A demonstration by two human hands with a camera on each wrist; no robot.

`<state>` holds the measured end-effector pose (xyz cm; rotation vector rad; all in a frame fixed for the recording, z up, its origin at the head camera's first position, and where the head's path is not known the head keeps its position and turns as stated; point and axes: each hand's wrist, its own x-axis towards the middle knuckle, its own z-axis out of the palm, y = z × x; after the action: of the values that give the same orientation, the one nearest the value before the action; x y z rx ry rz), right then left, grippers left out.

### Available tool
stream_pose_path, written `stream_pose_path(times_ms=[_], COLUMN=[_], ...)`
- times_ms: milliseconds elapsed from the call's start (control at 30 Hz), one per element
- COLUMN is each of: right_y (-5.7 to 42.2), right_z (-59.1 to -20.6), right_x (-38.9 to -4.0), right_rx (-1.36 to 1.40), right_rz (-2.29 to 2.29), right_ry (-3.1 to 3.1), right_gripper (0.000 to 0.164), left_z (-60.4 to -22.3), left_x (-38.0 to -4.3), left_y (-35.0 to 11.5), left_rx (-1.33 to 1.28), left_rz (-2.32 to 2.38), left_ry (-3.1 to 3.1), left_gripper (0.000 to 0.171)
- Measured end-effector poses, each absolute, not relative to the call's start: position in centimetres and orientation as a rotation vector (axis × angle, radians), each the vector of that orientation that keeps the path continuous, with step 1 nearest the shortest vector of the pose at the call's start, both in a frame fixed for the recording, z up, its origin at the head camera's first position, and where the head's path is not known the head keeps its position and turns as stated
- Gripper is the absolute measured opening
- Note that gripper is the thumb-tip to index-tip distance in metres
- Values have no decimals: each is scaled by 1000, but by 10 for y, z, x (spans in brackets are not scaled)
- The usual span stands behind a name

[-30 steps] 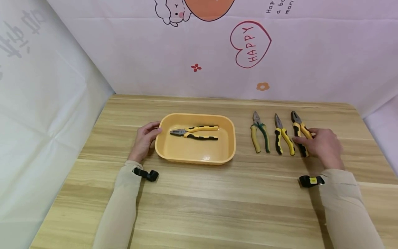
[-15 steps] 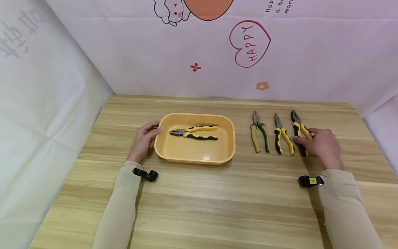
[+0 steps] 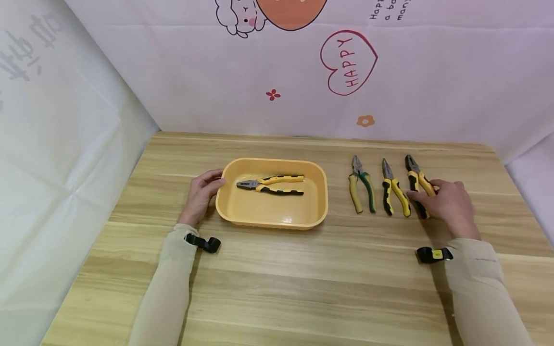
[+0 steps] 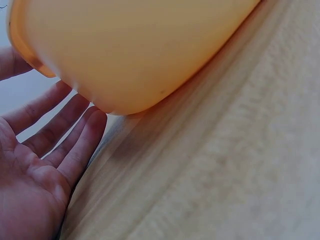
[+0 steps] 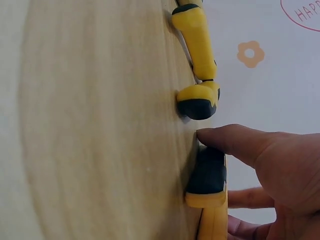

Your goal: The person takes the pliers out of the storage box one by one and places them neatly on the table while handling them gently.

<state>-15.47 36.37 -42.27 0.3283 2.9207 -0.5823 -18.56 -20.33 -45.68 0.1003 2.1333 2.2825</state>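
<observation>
My left hand (image 3: 200, 197) holds the left end of a yellow plastic tub (image 3: 271, 226), thumb at the rim and fingers against the outer wall (image 4: 130, 55). Inside the tub lie combination pliers (image 3: 280, 191) with yellow-and-black handles, jaws pointing left. At the right, my right hand (image 3: 452, 202) grips the handles of another pair of yellow-and-black combination pliers (image 3: 413, 179) on the table. Its thumb lies on the left handle and its fingers on the right one. Their black handle end (image 5: 206, 172) shows close up in the right wrist view.
Needle-nose pliers (image 3: 395, 190) with yellow-and-black handles lie just left of the gripped pair. Left of these are pliers with green handles (image 3: 368, 190). The wooden table (image 3: 303, 278) ends at a white printed cloth (image 3: 207, 86) behind.
</observation>
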Motion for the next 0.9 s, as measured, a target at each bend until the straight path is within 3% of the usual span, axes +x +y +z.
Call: stream_pose_path(times_ms=[533, 900], right_y=[359, 342], right_z=[-417, -401], right_x=[-151, -144], right_rx=[433, 297], right_rz=[-639, -633], right_ry=[2953, 3024], right_gripper=[100, 85], left_z=[-457, -458], left_x=[-185, -185], left_y=[-202, -203], left_rx=[95, 103], left_rz=[2282, 2284], left_ry=[2131, 2130], left_gripper=[41, 40])
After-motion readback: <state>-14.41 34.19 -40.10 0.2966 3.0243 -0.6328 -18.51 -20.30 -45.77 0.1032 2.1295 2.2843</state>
